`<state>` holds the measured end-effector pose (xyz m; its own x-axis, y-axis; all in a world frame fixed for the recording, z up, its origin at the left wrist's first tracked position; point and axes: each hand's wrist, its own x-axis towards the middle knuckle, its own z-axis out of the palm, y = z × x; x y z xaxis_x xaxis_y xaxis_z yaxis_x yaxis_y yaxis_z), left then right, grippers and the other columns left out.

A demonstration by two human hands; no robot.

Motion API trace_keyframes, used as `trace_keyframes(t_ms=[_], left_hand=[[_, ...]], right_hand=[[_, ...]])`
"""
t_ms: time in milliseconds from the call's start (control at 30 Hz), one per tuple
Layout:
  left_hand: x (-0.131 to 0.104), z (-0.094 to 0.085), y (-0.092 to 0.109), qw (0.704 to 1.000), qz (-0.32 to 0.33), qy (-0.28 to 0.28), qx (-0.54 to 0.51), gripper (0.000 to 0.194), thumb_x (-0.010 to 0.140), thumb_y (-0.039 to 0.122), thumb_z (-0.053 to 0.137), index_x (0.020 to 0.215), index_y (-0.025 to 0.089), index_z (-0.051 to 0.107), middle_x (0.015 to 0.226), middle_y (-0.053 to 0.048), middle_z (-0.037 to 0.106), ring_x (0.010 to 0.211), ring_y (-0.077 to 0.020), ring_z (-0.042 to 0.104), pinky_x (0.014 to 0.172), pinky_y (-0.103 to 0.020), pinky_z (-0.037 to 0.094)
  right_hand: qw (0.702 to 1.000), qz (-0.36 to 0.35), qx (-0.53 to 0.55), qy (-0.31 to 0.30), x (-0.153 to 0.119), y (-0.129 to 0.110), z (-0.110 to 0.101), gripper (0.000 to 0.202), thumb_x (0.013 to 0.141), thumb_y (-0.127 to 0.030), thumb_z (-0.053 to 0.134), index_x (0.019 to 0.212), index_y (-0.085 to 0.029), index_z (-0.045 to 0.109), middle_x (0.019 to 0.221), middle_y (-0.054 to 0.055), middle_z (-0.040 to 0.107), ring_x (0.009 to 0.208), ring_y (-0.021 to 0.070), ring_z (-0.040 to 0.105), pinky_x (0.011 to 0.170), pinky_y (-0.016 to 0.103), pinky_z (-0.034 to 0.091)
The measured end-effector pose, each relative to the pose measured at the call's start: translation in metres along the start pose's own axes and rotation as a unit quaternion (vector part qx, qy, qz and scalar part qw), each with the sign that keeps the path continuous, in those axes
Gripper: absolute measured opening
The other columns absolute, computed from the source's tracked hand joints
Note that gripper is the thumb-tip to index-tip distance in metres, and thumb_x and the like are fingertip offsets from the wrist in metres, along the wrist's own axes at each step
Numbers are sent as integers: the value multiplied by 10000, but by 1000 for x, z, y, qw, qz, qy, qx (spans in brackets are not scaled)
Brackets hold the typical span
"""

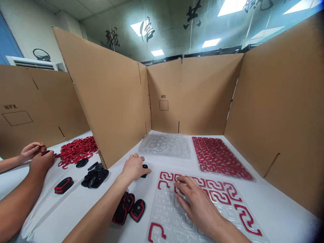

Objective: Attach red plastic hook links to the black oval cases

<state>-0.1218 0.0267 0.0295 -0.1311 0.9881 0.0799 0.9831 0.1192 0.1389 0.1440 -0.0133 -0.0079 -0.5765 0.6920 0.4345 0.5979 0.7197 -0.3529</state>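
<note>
My left hand (134,167) reaches over the white table with its fingers bent round a small black piece (144,171), partly hidden by the thumb and fingers. My right hand (196,200) hovers low over a clear plastic tray (164,211), its fingers loosely bent and apart. I make out nothing held in it. Red hook-shaped strips (215,184) fill the tray's far rows; one more red strip (157,231) sits at its near left. Beside my left forearm lie several black rounded pieces with red trim (138,210).
Behind are stacked clear trays (164,145) and a tray full of red strips (220,157). Cardboard walls (194,98) enclose the table. On the left, a co-worker's hands (42,158) work near a red pile (78,148) and black parts (95,175).
</note>
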Motion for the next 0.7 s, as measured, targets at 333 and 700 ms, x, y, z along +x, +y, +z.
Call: trace_keyframes(t_ms=[333,700], left_hand=[[-2,8,-1,999,-2,-41,3,433,692,394,602,1069,199,688,1101,-138,661,1001,-313,632,774,-361,488],[-3,14,2,999,-6,-44,21,404,685,371,553,999,152,682,1085,-165,645,1032,-340,590,787,-396,487]], right_hand=[[1000,2,4,-15,0,1,1,265,882,-120,524,1104,-211,636,1156,105,593,1084,247,580,932,397,506],[999,22,7,-37,1,-5,-5,248,886,-132,522,1084,-215,647,1151,94,591,1060,236,583,921,378,502]])
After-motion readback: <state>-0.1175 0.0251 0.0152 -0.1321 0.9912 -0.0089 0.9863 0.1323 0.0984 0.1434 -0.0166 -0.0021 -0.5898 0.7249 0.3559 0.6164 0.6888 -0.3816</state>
